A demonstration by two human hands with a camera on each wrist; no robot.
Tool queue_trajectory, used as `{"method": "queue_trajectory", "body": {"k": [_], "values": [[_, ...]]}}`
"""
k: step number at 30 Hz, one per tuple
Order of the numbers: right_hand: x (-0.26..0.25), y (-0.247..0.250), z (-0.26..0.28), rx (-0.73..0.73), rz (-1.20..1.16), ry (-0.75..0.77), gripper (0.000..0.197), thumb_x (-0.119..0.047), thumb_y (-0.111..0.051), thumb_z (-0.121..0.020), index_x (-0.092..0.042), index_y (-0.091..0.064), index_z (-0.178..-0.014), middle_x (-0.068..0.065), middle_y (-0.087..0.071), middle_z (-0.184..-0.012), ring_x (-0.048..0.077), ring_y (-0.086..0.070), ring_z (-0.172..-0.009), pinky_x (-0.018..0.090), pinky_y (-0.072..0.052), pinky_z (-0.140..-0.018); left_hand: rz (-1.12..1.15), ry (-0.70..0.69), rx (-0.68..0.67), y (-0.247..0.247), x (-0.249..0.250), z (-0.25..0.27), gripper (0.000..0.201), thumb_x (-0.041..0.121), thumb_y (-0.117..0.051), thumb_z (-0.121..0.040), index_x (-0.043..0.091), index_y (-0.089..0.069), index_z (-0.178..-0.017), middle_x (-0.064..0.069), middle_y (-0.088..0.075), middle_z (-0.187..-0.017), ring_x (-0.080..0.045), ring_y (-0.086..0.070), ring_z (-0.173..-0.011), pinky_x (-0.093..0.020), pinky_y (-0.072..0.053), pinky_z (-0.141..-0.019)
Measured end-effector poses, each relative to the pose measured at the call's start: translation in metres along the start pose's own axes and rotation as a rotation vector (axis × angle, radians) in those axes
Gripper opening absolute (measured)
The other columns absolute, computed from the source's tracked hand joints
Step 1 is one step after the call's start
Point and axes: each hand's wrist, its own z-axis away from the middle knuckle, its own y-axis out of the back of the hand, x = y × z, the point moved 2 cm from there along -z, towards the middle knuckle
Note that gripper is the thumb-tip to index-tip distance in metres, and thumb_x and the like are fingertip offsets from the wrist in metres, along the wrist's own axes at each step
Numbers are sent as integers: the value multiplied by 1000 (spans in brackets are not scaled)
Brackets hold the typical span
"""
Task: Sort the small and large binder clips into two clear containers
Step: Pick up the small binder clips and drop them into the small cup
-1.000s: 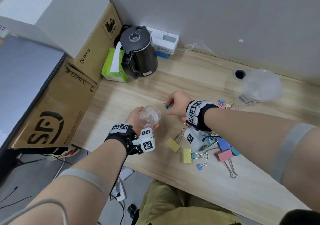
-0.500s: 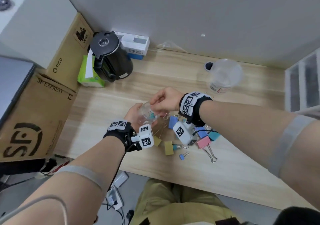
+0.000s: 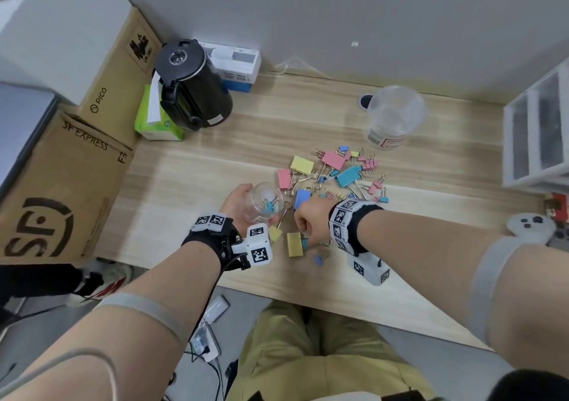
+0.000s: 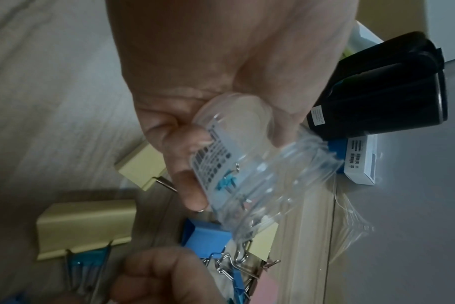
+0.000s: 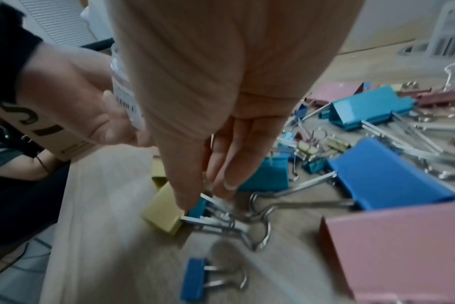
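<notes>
Gripping a small clear jar (image 3: 264, 203) with one teal clip (image 3: 270, 206) inside, the left hand (image 3: 238, 205) tilts it just beside the right hand (image 3: 309, 218), whose fingertips (image 5: 227, 185) pinch a small teal binder clip (image 5: 198, 207) touching a yellow clip (image 5: 162, 209).

A light wooden desk (image 3: 191, 181) stands against a plain grey wall (image 3: 338, 15). A black kettle (image 3: 192, 84) sits in the far corner beside brown cardboard boxes (image 3: 61, 185). White drawers (image 3: 537, 135) stand at the right. The floor (image 3: 61, 314) below is grey.
</notes>
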Motion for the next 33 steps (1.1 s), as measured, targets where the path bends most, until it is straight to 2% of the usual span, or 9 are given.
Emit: {"method": "queue_trajectory", "body": {"k": [5,9,12,15,22,26,29,31,33], "values": [[-4,-19,-2,73,83,30,30,-30,-78,-63,-22,-57,-82,-5,-62,-78,19,-61,-72,33,-54,-61,29,3,-8,5,-8,1,49,42,-41,-102,-1,-63,-100,-21,-74,-83,-31,-70,-63,-33,-58,-56],[-6,-21,-5,70,214,39,23,-26,-74,-67,-21,-53,-75,-1,-61,-76,23,-61,-71,33,-53,-61,25,-12,-2,7,-11,4,48,42,-41,-102,0,-63,-101,-20,-74,-81,-30,-70,-64,-32,-58,-58],[-6,-22,-7,95,281,46,10,-24,-69,-77,-17,-63,-82,0,-63,-85,24,-62,-77,36,-56,-67,19,-17,16,10,-11,2,47,43,-45,-100,0,-64,-106,-21,-74,-87,-32,-69,-74,-35,-58,-62],[-6,-21,-8,144,277,57,8,-21,-66,-82,-16,-66,-87,0,-63,-90,24,-62,-82,37,-56,-72,14,-25,34,11,-11,1,47,43,-45,-100,0,-65,-104,-21,-74,-87,-31,-66,-79,-39,-54,-70],[-6,-22,-11,196,227,77,9,-13,-62,-82,-16,-56,-76,1,-60,-90,25,-59,-80,34,-52,-68,52,-19,42,13,-14,1,48,45,-48,-99,1,-65,-107,-21,-74,-88,-30,-71,-70,-33,-59,-61],[-5,-21,-12,182,218,73,8,-10,-59,-82,-17,-58,-78,0,-58,-79,25,-61,-78,36,-55,-71,65,-27,51,14,-14,2,50,45,-50,-98,0,-63,-113,-22,-73,-95,-32,-68,-80,-34,-60,-62],[-2,-21,-11,211,146,87,10,-11,-56,-81,-19,-55,-88,0,-62,-83,25,-60,-78,38,-55,-72,61,-28,66,15,-13,3,52,45,-50,-98,0,-62,-121,-22,-71,-101,-33,-68,-81,-35,-60,-60],[0,-19,-8,244,77,105,21,-13,-54,-83,-20,-57,-102,-2,-63,-88,23,-59,-81,35,-51,-70,43,-34,74,13,-11,4,52,45,-48,-99,-2,-62,-118,-24,-73,-95,-33,-67,-82,-37,-58,-64],[0,-14,-2,257,38,148,24,-12,-52,-83,-19,-63,-104,-2,-63,-93,22,-58,-83,34,-50,-71,36,-40,88,11,-9,7,50,44,-48,-100,-3,-62,-108,-23,-74,-82,-34,-65,-80,-39,-54,-75]]}}
